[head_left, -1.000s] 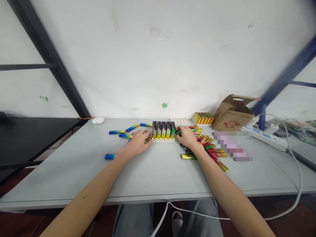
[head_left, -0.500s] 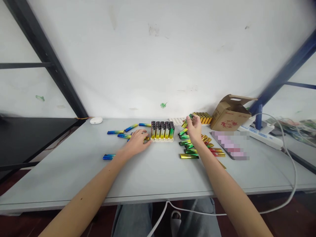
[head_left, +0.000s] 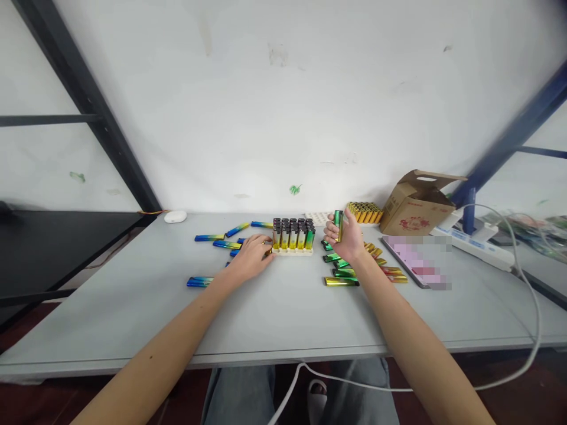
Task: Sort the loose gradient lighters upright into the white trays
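A light-grey desk [head_left: 266, 321] adjoins a white wall [head_left: 248, 118]. The right hand [head_left: 353, 243] clasps a green-and-gold metallic lighter [head_left: 338, 218], tilted earlier, now upright, right of the white rectangular rack [head_left: 292, 252]; the left hand [head_left: 252, 258] curls beside the rack, its grip indiscernible.

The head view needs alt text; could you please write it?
The right hand holds a green-gold lighter over a grey table; the left hand is beside a white rack of upright lighters; loose lighters lie either side.

Scuffed white wall [head_left: 266, 118]; grey table [head_left: 266, 319]; black post [head_left: 82, 88] at left; dark red floor [head_left: 188, 392].
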A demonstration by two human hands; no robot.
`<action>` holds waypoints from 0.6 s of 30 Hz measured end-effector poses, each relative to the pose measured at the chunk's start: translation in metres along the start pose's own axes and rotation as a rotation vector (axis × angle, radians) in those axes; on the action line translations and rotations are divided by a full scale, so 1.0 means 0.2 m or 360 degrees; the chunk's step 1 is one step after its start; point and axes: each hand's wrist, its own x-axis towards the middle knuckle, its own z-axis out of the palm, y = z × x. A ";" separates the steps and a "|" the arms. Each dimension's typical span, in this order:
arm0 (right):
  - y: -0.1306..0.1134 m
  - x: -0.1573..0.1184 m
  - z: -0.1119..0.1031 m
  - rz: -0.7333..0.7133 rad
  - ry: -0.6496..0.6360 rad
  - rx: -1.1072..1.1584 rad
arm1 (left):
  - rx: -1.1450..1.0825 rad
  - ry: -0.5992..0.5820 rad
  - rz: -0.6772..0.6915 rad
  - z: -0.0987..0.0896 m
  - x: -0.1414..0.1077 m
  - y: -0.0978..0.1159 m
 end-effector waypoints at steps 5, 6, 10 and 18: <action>0.01 0.00 0.01 0.0034 -0.0079 0.0005 | -0.0001 -0.0020 -0.0008 0.00 0.01 0.01; 0.01 -0.01 0.01 0.0030 -0.0078 0.0007 | -0.0006 -0.0018 -0.0010 0.00 0.01 0.01; 0.00 -0.01 0.01 0.0007 -0.0063 0.0034 | 0.0001 -0.0012 0.0004 0.01 0.01 0.01; 0.01 0.00 0.01 -0.0052 0.0034 0.0014 | -0.0028 0.0036 0.0014 0.03 0.01 0.03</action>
